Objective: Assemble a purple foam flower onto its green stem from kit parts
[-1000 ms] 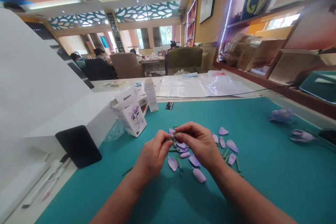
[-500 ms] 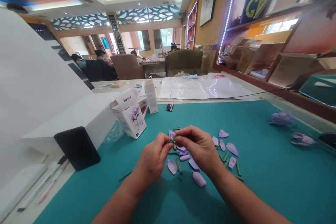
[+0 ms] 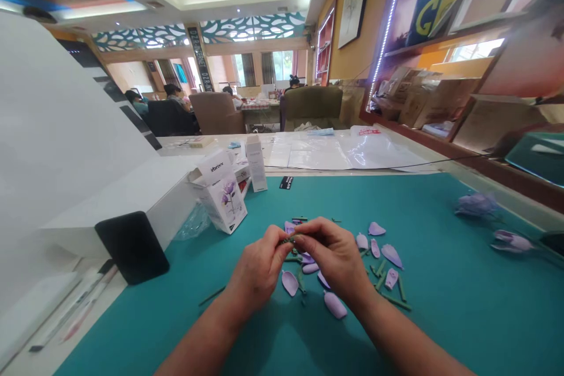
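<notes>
My left hand (image 3: 259, 267) and my right hand (image 3: 332, 255) meet above the teal mat (image 3: 440, 317), fingertips pinched together on a small green stem piece (image 3: 288, 239). Both hands are closed on it. Under and around them lie several loose purple petals (image 3: 335, 304) and short green stem pieces (image 3: 399, 302). More petals (image 3: 390, 255) lie just right of my right hand.
A small white flower-kit box (image 3: 222, 197) stands left of the hands, with a taller white box (image 3: 256, 170) behind it. A black phone-like block (image 3: 131, 245) leans at the mat's left edge. Two finished purple flowers (image 3: 478, 204) lie at far right. People sit at distant tables.
My hands stay pinched on the green piece, fingers shifting slightly. The view has tilted a little, so everything sits slightly lower in the picture.
</notes>
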Tool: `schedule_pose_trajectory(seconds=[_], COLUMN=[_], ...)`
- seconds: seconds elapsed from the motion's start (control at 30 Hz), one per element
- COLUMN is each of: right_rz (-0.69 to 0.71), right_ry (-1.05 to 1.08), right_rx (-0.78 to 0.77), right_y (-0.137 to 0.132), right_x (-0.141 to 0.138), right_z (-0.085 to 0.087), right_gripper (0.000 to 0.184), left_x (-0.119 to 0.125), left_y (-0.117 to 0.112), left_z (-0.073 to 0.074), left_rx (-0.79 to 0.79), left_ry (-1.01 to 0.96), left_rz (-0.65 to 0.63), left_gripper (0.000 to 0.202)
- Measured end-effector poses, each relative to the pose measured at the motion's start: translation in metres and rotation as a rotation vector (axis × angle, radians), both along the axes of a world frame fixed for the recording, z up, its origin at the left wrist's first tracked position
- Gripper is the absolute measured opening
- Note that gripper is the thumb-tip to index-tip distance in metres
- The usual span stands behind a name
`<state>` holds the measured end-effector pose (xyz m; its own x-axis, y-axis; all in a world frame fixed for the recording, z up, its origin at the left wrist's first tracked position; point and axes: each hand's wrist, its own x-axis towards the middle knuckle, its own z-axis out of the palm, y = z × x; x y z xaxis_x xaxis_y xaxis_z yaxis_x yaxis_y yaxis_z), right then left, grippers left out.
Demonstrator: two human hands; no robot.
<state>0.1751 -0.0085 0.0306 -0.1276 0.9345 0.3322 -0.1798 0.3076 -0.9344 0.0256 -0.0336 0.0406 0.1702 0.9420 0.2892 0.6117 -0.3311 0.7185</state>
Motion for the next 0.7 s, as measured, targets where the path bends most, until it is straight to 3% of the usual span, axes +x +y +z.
schedule_pose_trajectory(seconds=[0.17, 0.33, 0.47, 0.7], right_rz=[-0.030, -0.058, -0.069, -0.129], right_ry=[-0.043, -0.165, -0.299, -0.386], right_rx=[0.083, 0.237, 0.348, 0.455], right_y=[0.000, -0.001, -0.004, -0.010], right_x=[0.000, 0.001, -0.002, -0.010], right_z=[0.008, 0.045, 0.068, 0.071], right_gripper=[0.009, 0.011, 0.010, 0.004], left_x=[0.002, 0.006, 0.010, 0.011], left_y=[0.001, -0.001, -0.003, -0.007], left_z=[0.001, 0.012, 0.017, 0.009], left_rx=[-0.014, -0.117, -0.076, -0.037], left_ry=[-0.163, -0.595, -0.766, -0.871], left_rz=[-0.036, -0.229, -0.283, -0.257], left_gripper=[0.018, 0.025, 0.028, 0.028])
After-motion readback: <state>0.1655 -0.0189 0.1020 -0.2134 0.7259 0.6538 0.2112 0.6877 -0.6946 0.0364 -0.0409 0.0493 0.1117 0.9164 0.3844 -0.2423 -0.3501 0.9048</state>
